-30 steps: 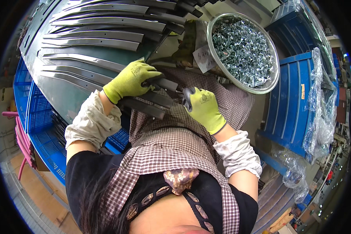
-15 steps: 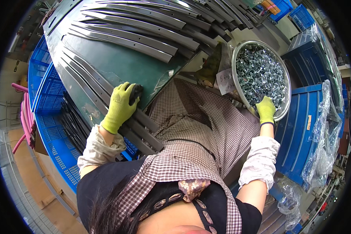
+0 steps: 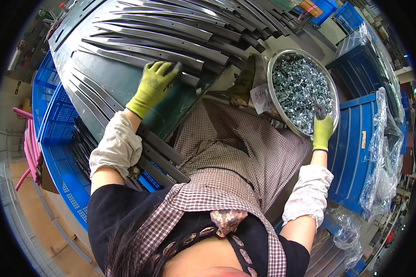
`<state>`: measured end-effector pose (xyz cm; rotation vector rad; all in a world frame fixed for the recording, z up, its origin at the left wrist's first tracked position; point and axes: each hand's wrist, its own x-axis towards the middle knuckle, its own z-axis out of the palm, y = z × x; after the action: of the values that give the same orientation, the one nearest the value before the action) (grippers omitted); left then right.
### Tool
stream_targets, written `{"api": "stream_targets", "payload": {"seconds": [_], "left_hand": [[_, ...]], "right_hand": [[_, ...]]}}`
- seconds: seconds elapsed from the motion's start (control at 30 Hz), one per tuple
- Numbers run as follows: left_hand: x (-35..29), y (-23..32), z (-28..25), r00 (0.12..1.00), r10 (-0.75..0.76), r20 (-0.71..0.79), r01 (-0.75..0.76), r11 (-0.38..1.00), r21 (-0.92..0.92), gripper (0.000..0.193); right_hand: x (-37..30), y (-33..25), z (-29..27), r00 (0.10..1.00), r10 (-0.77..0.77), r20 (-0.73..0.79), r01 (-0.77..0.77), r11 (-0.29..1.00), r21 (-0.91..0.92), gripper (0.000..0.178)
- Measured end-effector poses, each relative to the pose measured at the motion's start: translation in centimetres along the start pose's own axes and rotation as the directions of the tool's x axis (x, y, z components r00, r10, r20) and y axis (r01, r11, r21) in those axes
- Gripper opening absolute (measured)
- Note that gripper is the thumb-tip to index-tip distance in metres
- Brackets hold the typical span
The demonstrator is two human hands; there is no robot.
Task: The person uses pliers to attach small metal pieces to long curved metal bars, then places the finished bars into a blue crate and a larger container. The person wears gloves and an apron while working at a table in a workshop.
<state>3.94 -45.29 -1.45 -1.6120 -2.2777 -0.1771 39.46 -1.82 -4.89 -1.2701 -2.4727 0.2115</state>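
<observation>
My left hand (image 3: 151,87), in a yellow-green glove with dark fingertips, hovers over the green tabletop (image 3: 125,71). Its fingers are spread, by the near end of a long black metal strip (image 3: 118,56) at the edge of a large pile; whether they touch it I cannot tell. Below that forearm lie several more black strips (image 3: 164,147), their ends sticking out past the table edge toward my apron. My right hand (image 3: 323,129), gloved alike, reaches over the near rim of a round metal bowl (image 3: 271,87). Its fingertips are drawn together at the small shiny metal fasteners (image 3: 302,90); anything between them is hidden.
Blue plastic crates (image 3: 62,161) stand at the left, with black strips inside. A handwritten paper tag (image 3: 260,99) hangs beside the bowl. On the right are a blue metal container (image 3: 351,147) and crumpled clear plastic film (image 3: 379,157). Pink tubes (image 3: 27,143) show at far left.
My left hand has lifted off the near strips and moved away from me toward the pile, its fingers spreading. My right hand has drawn back slightly, and its fingertips now show above the fasteners.
</observation>
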Motion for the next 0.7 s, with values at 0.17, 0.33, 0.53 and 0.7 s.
{"api": "stream_targets", "payload": {"seconds": [0.17, 0.33, 0.53, 0.7], "left_hand": [[0.3, 4.4, -1.7, 0.960, 0.261, 0.104, -0.228, 0.939, -0.256, 0.050], [1.5, 7.5, -0.5, 0.966, 0.212, 0.151, -0.115, 0.867, -0.485, 0.050], [2.3, 8.3, 0.1, 0.988, 0.149, 0.030, -0.132, 0.943, -0.307, 0.045], [0.8, 12.2, -4.5, 0.960, 0.280, -0.014, -0.251, 0.835, -0.490, 0.057]], "right_hand": [[0.8, 0.9, 0.7, 0.995, -0.014, -0.103, 0.024, 0.995, 0.096, 0.028], [-1.2, -1.4, 2.5, 0.990, 0.064, 0.126, -0.142, 0.433, 0.890, 0.029], [-10.0, -9.0, -0.9, 0.958, -0.151, 0.242, -0.143, 0.477, 0.867, 0.027], [-16.3, -16.1, -3.1, 0.881, -0.306, 0.360, -0.333, 0.138, 0.933, 0.032]]}}
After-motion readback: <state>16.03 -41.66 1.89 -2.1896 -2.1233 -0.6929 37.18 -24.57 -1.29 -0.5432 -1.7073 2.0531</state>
